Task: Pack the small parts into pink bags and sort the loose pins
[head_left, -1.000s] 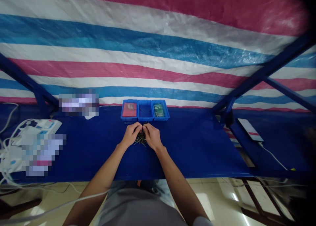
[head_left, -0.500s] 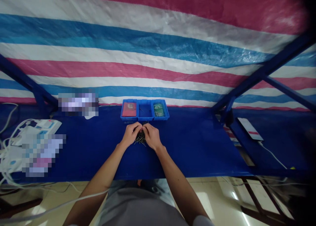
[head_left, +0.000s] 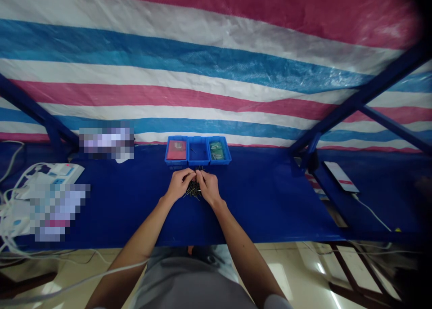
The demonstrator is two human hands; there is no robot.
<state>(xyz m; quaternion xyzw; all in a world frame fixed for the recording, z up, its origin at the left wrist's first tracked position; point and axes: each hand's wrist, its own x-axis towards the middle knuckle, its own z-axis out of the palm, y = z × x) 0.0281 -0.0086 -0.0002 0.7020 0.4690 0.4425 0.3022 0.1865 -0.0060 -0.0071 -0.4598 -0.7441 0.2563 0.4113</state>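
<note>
My left hand (head_left: 177, 184) and my right hand (head_left: 208, 185) meet at the fingertips over a small pile of thin dark screw-like pieces (head_left: 193, 192) on the blue table. Both hands are closed in a pinch, thumbs against fingers. Whatever lies between the fingertips is too small to make out. Just beyond the hands stand three joined blue bins. The left bin (head_left: 171, 161) holds something flat and red, the middle bin (head_left: 198, 160) has a tiny thin piece inside, and the right bin (head_left: 221, 162) contains small pale pieces on green.
White power strips and cables (head_left: 60, 174) crowd the table's left side, beside blurred packages. A phone (head_left: 340, 176) with a white cable lies at the right. Blue metal braces (head_left: 351, 106) slope at both sides, before a striped plastic sheet (head_left: 202, 75).
The fingertips of both hands have shifted very slightly over the pile and stay pinched together. The bins and everything around stand as before.
</note>
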